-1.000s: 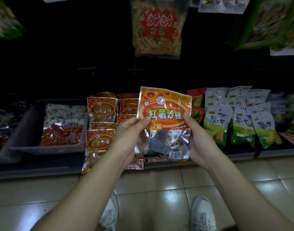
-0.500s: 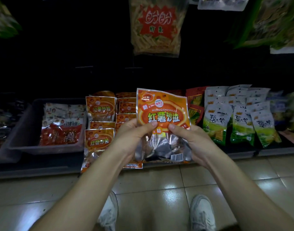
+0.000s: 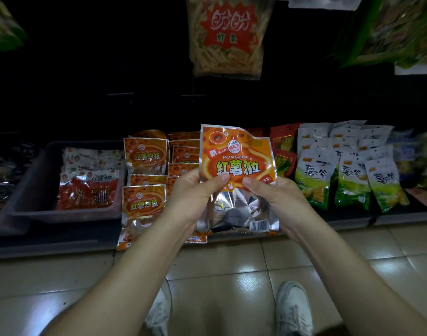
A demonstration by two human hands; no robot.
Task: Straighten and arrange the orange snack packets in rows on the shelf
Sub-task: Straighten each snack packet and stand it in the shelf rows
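I hold one orange snack packet (image 3: 235, 154) upright in front of the low shelf (image 3: 50, 241). My left hand (image 3: 195, 197) grips its left side, thumb pressed on the front near the middle. My right hand (image 3: 270, 197) grips the right side, thumb on the front close to the left thumb. The packet's top right corner is creased. Several more orange packets (image 3: 144, 202) lie in overlapping rows on the shelf just left of my hands; those behind the held packet are hidden.
A grey bin (image 3: 28, 190) with red and white packets sits left of the orange rows. Green and white bags (image 3: 348, 180) stand to the right, red bags (image 3: 284, 151) between. A large bag (image 3: 228, 37) hangs above. Tiled floor and my shoes (image 3: 293, 309) are below.
Both thumbs have slid inward along the packet's front until they nearly meet. The packet has dropped slightly and its top right corner has crumpled.
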